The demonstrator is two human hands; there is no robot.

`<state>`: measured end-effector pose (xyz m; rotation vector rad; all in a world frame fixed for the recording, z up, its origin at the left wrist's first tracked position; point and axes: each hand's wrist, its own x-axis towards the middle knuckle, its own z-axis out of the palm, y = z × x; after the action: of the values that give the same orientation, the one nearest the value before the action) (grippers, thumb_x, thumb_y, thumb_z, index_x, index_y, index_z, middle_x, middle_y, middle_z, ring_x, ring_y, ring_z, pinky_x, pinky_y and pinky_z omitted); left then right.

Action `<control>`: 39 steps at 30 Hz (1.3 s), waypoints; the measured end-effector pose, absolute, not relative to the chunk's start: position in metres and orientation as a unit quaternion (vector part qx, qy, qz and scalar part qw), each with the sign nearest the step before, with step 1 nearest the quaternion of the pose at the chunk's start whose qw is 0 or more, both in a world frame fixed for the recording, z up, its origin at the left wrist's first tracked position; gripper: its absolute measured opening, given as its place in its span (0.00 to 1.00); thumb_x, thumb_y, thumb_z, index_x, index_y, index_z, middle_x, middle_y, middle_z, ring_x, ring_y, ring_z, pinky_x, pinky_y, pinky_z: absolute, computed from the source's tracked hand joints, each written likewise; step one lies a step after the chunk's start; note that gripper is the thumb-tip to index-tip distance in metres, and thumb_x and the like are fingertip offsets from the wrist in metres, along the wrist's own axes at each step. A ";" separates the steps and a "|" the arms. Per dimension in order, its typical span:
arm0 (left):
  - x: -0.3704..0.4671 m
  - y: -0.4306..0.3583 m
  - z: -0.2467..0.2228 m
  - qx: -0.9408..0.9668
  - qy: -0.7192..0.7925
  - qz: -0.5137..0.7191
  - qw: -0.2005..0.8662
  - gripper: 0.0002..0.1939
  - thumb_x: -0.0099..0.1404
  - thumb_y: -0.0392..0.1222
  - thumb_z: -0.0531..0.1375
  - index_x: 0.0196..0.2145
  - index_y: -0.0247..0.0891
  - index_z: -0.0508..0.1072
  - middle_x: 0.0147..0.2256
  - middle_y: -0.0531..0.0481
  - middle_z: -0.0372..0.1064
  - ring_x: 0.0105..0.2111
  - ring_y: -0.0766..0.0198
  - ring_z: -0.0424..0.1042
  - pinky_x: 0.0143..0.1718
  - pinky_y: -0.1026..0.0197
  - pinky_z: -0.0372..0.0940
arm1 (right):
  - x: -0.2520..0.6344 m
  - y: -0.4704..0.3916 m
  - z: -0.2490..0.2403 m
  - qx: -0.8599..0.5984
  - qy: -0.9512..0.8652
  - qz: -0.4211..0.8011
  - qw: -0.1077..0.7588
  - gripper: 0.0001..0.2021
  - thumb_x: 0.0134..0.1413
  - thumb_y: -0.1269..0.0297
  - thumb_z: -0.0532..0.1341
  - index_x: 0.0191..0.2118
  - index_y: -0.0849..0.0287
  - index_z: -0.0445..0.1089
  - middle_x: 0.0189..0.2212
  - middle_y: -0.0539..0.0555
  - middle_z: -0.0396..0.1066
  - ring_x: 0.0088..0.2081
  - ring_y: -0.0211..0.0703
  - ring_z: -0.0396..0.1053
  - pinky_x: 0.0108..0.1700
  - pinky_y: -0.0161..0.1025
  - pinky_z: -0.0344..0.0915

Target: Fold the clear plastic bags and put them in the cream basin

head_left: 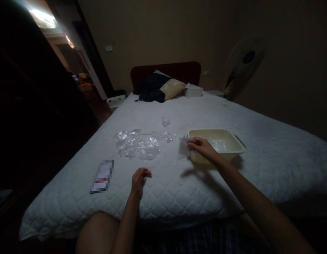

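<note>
In the head view, my right hand (201, 146) pinches a small clear plastic bag (183, 147), held up in front of the left end of a cream plastic basin (216, 157). Some clear plastic (218, 144) lies inside the basin. My left hand (140, 178) is low over the near part of the bed, fingers loosely bent and apart, with nothing in it. Beyond it a large crumpled sheet of clear plastic (138, 144) is spread on the bed. Two smaller pieces, one crumpled plastic bag (165, 121) and another plastic bag (169, 137), lie between the sheet and basin.
A white quilted bed cover (174, 197) fills the middle. At the left lies a flat, blurred-out object (102, 176). Dark clothing (152, 88), a beige pillow (172, 88) and a white box (193, 92) sit near the headboard (165, 68). A fan (249, 56) stands at the right.
</note>
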<state>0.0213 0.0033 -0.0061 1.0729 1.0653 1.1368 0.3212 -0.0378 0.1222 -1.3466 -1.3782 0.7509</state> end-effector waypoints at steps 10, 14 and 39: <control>0.023 0.001 -0.006 0.472 0.456 0.496 0.568 0.14 0.51 0.51 0.56 0.30 0.37 0.67 0.26 0.49 0.71 0.28 0.58 0.71 0.28 0.62 0.60 | 0.482 -0.048 0.154 -0.679 -0.460 0.249 0.515 0.07 0.40 0.66 0.64 0.26 0.64 0.69 0.18 0.50 0.68 0.20 0.33 0.64 0.22 0.32 0.59; 0.021 0.004 -0.011 0.475 0.462 0.500 0.558 0.15 0.50 0.52 0.57 0.30 0.38 0.67 0.27 0.48 0.71 0.29 0.57 0.71 0.27 0.61 0.61 | 0.497 -0.049 0.154 -0.700 -0.440 0.303 0.474 0.06 0.45 0.68 0.60 0.27 0.67 0.69 0.19 0.51 0.68 0.20 0.29 0.65 0.25 0.30 0.59; 0.017 0.008 -0.017 0.493 0.421 0.512 0.563 0.14 0.51 0.49 0.58 0.30 0.34 0.68 0.26 0.45 0.71 0.27 0.58 0.71 0.29 0.60 0.61 | 0.407 0.021 0.083 -0.773 -0.480 0.234 0.342 0.19 0.38 0.68 0.65 0.40 0.63 0.63 0.28 0.54 0.68 0.26 0.39 0.67 0.28 0.34 0.63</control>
<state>0.0174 0.0079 -0.0173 1.1613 0.9911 1.2041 0.4073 0.0211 0.0827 -2.0108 -1.2474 0.6075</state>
